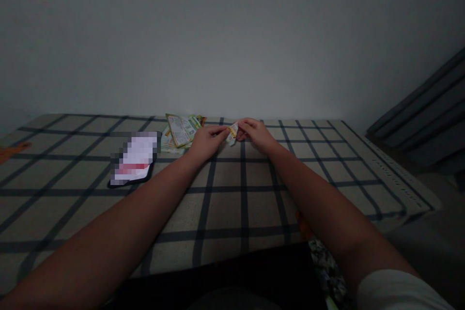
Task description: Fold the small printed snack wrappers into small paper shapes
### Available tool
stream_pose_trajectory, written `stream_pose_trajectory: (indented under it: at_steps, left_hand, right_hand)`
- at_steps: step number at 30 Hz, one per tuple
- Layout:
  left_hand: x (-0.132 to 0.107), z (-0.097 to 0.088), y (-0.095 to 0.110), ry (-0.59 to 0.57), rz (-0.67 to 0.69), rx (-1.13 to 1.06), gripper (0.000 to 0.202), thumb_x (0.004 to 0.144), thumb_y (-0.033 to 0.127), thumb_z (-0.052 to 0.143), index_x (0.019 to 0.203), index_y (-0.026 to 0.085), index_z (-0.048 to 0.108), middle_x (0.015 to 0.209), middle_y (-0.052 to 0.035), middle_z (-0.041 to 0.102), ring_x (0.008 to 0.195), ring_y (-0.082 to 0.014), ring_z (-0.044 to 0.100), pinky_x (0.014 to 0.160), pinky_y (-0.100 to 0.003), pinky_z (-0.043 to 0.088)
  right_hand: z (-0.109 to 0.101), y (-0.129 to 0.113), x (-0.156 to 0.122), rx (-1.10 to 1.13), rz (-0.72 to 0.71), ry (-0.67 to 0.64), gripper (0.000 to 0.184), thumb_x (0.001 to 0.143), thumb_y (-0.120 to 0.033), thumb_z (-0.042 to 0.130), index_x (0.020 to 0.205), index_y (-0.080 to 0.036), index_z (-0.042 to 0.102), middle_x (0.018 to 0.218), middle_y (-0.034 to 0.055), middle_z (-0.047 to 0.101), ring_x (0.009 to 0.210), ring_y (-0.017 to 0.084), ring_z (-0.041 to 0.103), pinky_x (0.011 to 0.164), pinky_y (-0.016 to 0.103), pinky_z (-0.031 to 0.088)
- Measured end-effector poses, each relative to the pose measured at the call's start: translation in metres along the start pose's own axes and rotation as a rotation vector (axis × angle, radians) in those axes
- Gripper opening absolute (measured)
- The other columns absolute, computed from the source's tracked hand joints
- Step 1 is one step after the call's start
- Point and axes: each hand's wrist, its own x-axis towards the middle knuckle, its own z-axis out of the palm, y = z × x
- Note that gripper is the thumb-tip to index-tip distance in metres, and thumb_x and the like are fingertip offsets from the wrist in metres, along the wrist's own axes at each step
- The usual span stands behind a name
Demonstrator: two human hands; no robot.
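Left hand (206, 141) and right hand (257, 134) pinch one small packet (232, 133) over the checked cloth (225, 198) (dim room); packets (181, 131) just left; plain wall (232, 34) behind.

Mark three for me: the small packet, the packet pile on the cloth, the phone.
small packet (232, 133): head view, middle of its visible part.
packet pile (180, 130): head view, face of the top packet.
phone (133, 161): head view, middle of its screen.

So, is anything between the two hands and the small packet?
Nothing visible. The left hand and the right hand both pinch the small packet. The pile of packets lies left of them, aside.
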Motion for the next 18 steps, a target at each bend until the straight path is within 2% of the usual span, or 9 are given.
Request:
stream_pose_trajectory:
  at_steps: [5,10,15,18]
  left_hand:
    - [0.0001,-0.0010,0.0001,0.001,0.027,0.022,0.036,0.087,0.046,0.069,0.104,0.019,0.085,0.106,-0.0083,0.082,0.099,-0.0273,0.075,0.093,-0.036,0.055]
    - [-0.0002,-0.0011,0.0043,-0.026,0.001,-0.020,0.039,0.084,0.051,0.071,0.101,0.019,0.085,0.106,-0.0094,0.082,0.099,-0.0282,0.074,0.092,-0.036,0.054]
    - [0.0000,-0.0022,0.0063,-0.074,-0.068,0.011,0.038,0.081,0.047,0.070,0.097,0.017,0.086,0.088,-0.0066,0.082,0.078,-0.0233,0.071,0.073,-0.031,0.052]
    - [-0.0002,-0.0028,0.0075,-0.083,-0.098,0.019,0.034,0.080,0.043,0.068,0.090,0.016,0.086,0.078,-0.0053,0.079,0.071,-0.0210,0.067,0.068,-0.029,0.050]
  right_hand:
    - [-0.0030,0.0031,0.0007,-0.085,-0.056,-0.060,0.043,0.079,-0.059,0.078,0.082,-0.016,0.071,0.075,0.0032,0.070,0.068,0.013,0.064,0.069,0.027,0.056]
    - [-0.0056,0.0050,0.0018,-0.160,-0.106,-0.015,0.042,0.081,-0.057,0.075,0.076,-0.017,0.068,0.071,0.0029,0.067,0.065,0.013,0.061,0.066,0.028,0.051]
    - [-0.0021,-0.0005,-0.0019,-0.251,-0.137,-0.022,0.039,0.084,-0.053,0.070,0.069,-0.018,0.061,0.068,0.0008,0.062,0.067,0.013,0.057,0.067,0.028,0.048]
    - [0.0001,-0.0030,-0.0036,-0.301,-0.115,-0.035,0.039,0.085,-0.052,0.069,0.068,-0.018,0.059,0.067,0.0000,0.060,0.067,0.013,0.056,0.066,0.027,0.046]
